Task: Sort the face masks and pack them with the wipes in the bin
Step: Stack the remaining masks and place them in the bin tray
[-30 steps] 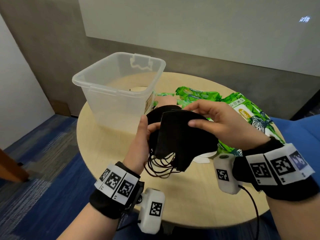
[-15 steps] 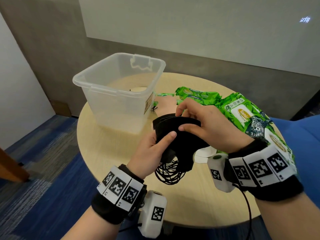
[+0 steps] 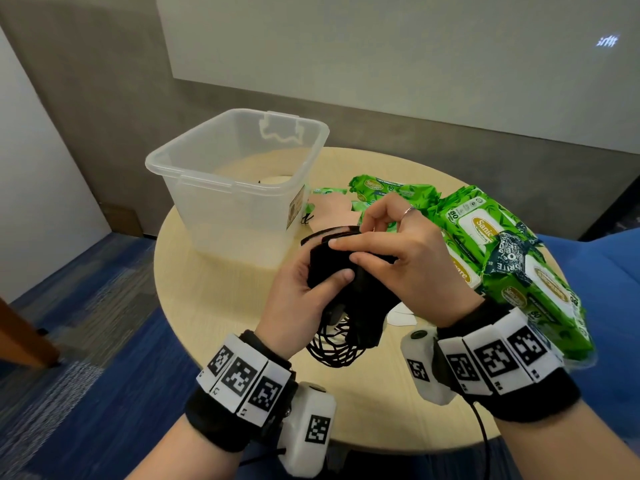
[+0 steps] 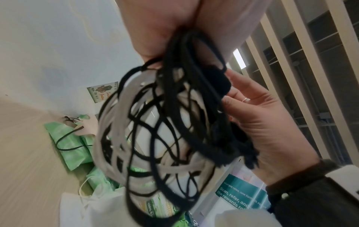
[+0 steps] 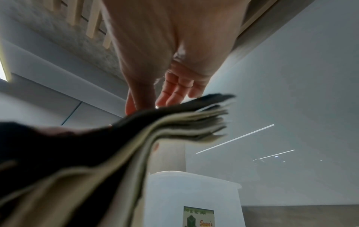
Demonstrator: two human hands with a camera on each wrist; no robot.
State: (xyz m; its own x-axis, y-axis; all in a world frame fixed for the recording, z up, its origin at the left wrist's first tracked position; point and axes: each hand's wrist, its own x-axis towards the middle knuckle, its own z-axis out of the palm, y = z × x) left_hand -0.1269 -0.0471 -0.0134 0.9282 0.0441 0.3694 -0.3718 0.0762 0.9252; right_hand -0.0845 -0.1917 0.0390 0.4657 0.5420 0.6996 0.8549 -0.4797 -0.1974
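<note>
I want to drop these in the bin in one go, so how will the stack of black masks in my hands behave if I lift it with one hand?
The stack of black masks looks floppy: it droops below the left hand. Its layers fan apart at the edge, so they may slide loose. The ear loops dangle tangled and could snag.

A stack of black face masks [image 3: 360, 282] sits gripped in both hands above the round table, its black ear loops [image 3: 334, 344] dangling in a tangle below. The clear plastic bin [image 3: 221, 188] stands upright on the table's far left. Green wipes packs [image 3: 498, 261] lie heaped on the right, near the bin.
</note>
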